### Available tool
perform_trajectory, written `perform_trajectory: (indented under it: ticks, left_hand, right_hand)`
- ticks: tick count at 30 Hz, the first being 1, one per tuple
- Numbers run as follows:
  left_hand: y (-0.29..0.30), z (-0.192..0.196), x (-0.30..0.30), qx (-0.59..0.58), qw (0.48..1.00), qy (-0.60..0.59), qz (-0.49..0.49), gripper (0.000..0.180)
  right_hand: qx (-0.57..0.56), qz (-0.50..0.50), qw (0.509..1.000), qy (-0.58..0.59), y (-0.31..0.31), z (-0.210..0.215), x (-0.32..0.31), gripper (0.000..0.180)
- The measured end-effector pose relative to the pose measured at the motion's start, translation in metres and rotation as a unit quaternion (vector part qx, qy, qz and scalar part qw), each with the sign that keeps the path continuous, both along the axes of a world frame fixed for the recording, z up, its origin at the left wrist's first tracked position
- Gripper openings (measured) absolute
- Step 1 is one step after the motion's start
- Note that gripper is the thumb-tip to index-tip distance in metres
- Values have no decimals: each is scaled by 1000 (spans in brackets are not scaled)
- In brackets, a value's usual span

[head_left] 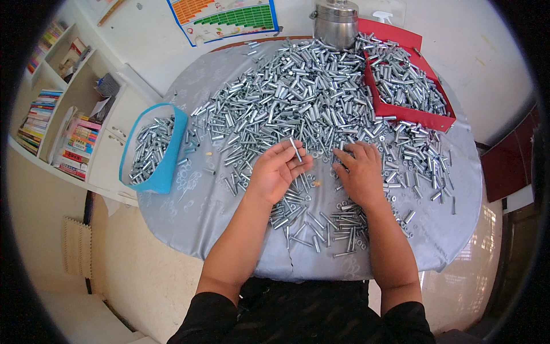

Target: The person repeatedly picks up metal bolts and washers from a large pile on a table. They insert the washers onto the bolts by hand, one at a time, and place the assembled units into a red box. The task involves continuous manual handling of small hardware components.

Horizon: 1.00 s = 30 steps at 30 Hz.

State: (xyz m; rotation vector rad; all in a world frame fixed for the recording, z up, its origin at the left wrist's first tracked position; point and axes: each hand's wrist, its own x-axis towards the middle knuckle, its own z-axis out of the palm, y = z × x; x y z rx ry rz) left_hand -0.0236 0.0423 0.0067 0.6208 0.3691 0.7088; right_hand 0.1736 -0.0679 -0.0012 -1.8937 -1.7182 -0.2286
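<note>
Between the thumb and fingers of my left hand (279,172) is a slim silver bolt (295,149), tilted with its top end up. My right hand (362,174) rests palm-down at the near edge of a large pile of metal sleeves (298,97); its fingers are bent and a little apart, with the tips among loose parts. Several small nuts (391,166) lie beside that hand. In front of me, between my forearms, many long bolts (344,232) are scattered with more nuts.
A blue box (180,135) of sleeves stands at the left, a red box (401,118) of them at the back right. Behind the pile is a steel pot (336,26). A grey cloth (172,212) covers the round table. Shelves of books (80,143) stand left.
</note>
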Motion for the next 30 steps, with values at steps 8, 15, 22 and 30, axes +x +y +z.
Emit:
perform_trajectory:
  ticks: [8,15,22,30]
  left_hand:
    - [-6,-16,2,95,990,75,67,15]
    - [-13,-6,5,119,982,85,124,18]
    - [-14,-5,7,119,975,115,152,21]
    - [-15,-4,7,127,970,129,164,21]
  right_hand:
    - [-16,8,999,42,1,4,2,26]
    - [48,89,955,278,-4,18,-16,23]
    - [15,124,942,310,-9,22,-24,20]
    - [37,127,939,316,-10,22,-22,19]
